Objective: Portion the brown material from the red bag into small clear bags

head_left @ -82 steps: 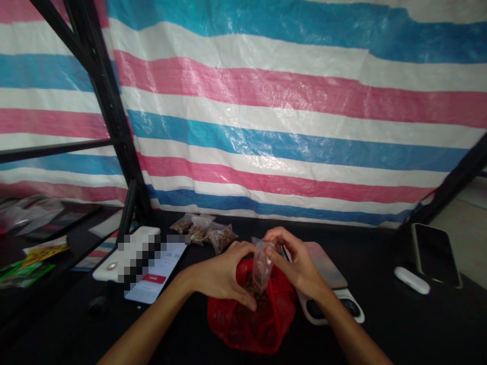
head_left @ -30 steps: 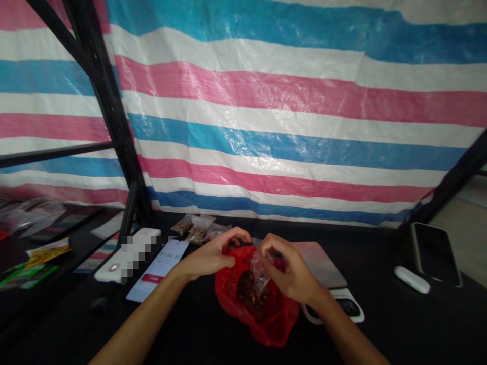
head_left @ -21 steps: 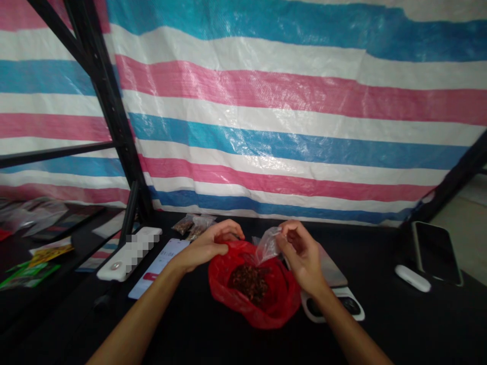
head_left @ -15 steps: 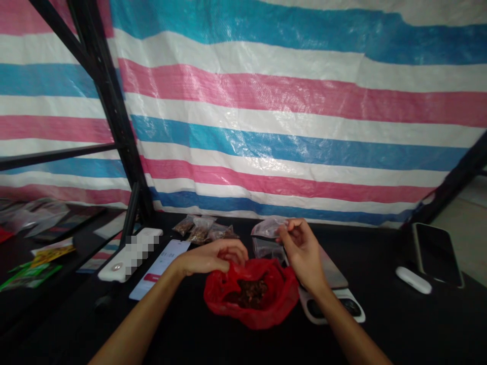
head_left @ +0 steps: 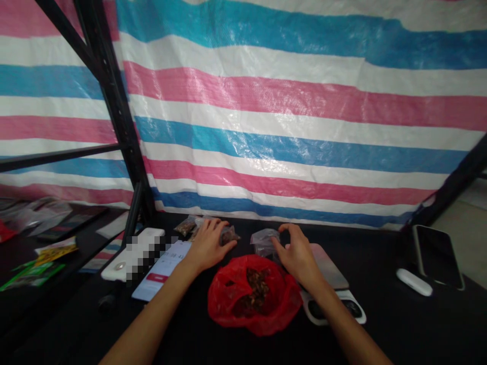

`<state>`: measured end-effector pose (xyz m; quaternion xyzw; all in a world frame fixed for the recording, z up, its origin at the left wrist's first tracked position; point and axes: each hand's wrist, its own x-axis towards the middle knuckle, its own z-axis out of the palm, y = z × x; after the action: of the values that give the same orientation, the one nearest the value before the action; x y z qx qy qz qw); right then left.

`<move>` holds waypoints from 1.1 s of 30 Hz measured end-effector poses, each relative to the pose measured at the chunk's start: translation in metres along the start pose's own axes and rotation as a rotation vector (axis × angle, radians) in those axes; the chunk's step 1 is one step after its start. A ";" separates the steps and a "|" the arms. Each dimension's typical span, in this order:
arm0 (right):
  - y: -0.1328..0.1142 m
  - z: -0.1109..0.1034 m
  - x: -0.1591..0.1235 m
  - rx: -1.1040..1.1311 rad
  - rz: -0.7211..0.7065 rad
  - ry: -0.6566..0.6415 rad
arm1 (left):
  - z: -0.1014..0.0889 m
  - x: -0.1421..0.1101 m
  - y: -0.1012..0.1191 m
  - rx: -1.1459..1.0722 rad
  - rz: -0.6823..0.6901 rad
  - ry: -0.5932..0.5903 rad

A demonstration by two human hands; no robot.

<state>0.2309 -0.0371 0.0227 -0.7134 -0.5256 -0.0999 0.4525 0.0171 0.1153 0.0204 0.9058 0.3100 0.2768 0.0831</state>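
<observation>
My left hand [head_left: 207, 246] is over the small clear bags of brown bits [head_left: 186, 225] at the back, palm down with fingers apart. It partly hides them, and I cannot tell if it touches them. My right hand [head_left: 300, 256] is beside the empty-looking clear plastic bags [head_left: 263, 239]. Its thumb and forefinger are apart, the thumb close to the bags' edge. Between my forearms sits an open red plastic bag [head_left: 224, 312] with dry brown pieces [head_left: 257, 284] inside. Under my right hand and wrist lies a white kitchen scale [head_left: 327, 266] with a flat plate, partly covered.
Left of my left arm lie a lit phone [head_left: 162, 268] and a white device [head_left: 114, 266]. At far left are green and yellow packets [head_left: 36, 274] and loose clear bags [head_left: 47, 215]. A white case [head_left: 414, 282] and dark phone [head_left: 437, 256] stand right. A black frame [head_left: 124, 132] rises left.
My left hand has left the red bag's rim and moved back and left over the small filled bags. My right hand has let go of the clear bag, which now lies lower. The red bag's opening has spread.
</observation>
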 end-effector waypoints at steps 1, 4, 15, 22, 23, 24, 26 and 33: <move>-0.001 0.000 0.000 -0.030 -0.020 0.026 | 0.003 -0.002 -0.002 0.070 0.002 -0.039; -0.008 0.000 -0.002 -0.088 -0.081 0.076 | 0.006 -0.005 -0.003 0.127 -0.002 -0.106; -0.046 -0.011 -0.013 0.131 -0.415 -0.177 | -0.003 -0.002 0.051 -1.307 -0.346 -0.219; -0.053 -0.010 -0.016 0.056 -0.419 -0.212 | -0.001 -0.014 0.065 -1.445 -0.353 -0.254; -0.053 -0.010 -0.016 0.048 -0.421 -0.197 | -0.002 -0.015 0.066 -1.423 -0.348 -0.247; -0.052 -0.009 -0.016 0.042 -0.424 -0.181 | -0.003 -0.016 0.067 -1.395 -0.334 -0.241; -0.052 -0.009 -0.017 0.042 -0.435 -0.161 | -0.005 -0.017 0.069 -1.307 -0.284 -0.226; -0.047 -0.005 -0.017 0.181 -0.271 -0.122 | -0.004 -0.016 0.060 -0.672 -0.203 0.123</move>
<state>0.1857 -0.0501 0.0400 -0.5971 -0.6504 -0.0688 0.4644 0.0353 0.0581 0.0360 0.7741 0.2946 0.4075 0.3846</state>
